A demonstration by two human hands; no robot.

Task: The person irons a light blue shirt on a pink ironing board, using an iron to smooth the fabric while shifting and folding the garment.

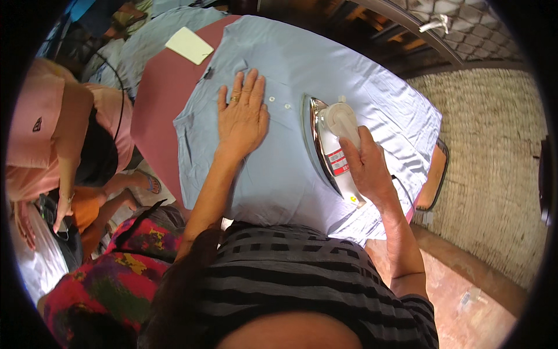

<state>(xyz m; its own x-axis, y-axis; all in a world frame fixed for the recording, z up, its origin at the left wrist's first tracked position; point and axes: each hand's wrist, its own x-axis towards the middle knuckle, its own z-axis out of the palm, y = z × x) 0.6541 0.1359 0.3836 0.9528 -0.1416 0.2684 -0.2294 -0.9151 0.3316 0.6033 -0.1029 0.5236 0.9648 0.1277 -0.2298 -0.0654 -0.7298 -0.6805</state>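
A light blue buttoned shirt (261, 168) lies spread over a dark red ironing board (160, 110). My left hand (243, 119) rests flat on the cloth, fingers stretched out, a ring on one of them. Two white buttons (279, 103) show just right of its fingers. My right hand (367, 168) is wrapped round the handle of a white clothes iron (340, 125) with a shiny metal lower edge and a red-and-white label. The iron sits on the shirt, its tip toward the far side. Its soleplate is hidden underneath.
A pale yellow card-like piece (189, 46) lies on the board's far left. At the left is another person in a pink top (35, 122), with a hand near a dark bag. A woven mat (476, 151) covers the right side, beside a metal-framed lattice (476, 29).
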